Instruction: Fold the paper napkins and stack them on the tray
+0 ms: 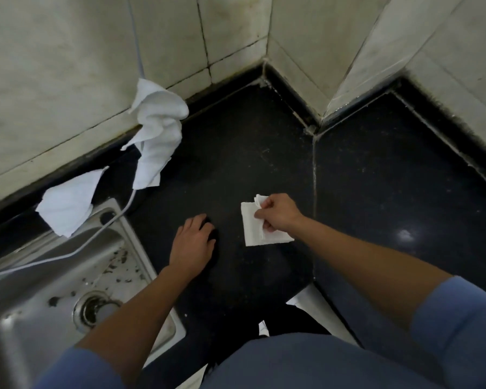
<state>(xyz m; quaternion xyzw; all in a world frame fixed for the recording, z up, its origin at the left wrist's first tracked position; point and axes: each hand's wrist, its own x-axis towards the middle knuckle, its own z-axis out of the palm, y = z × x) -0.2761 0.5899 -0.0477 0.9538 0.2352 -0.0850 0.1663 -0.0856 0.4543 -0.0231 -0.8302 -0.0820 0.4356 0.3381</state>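
1. Head view looks down on a black desk (236, 153) set into a tiled corner.
2. The right hand (277, 213) pinches a folded white napkin (254, 230) near its upper edge, with thumb and fingers curled onto the paper.
3. The lower part of the napkin lies flat on the desk, spreading out below this hand and to its left.
4. The left hand (192, 242) rests palm down on the desk, fingers loosely extended and gripping nothing.
5. A strip of bare desk separates the left hand from the folded napkin, which lies to its right.
6. Beyond the left hand, farther from the person and slightly to its left, a crumpled napkin (157, 130) leans against the wall tiles.
7. To the left of the left hand, a third napkin (68, 203) drapes over the far rim of a steel sink (40, 313).
8. A white cable (118, 217) crosses the sink rim between those two loose napkins.
9. Blue sleeves, the left sleeve (79, 369) and the right sleeve (460, 318), sit pushed up behind both hands, leaving the forearms bare.
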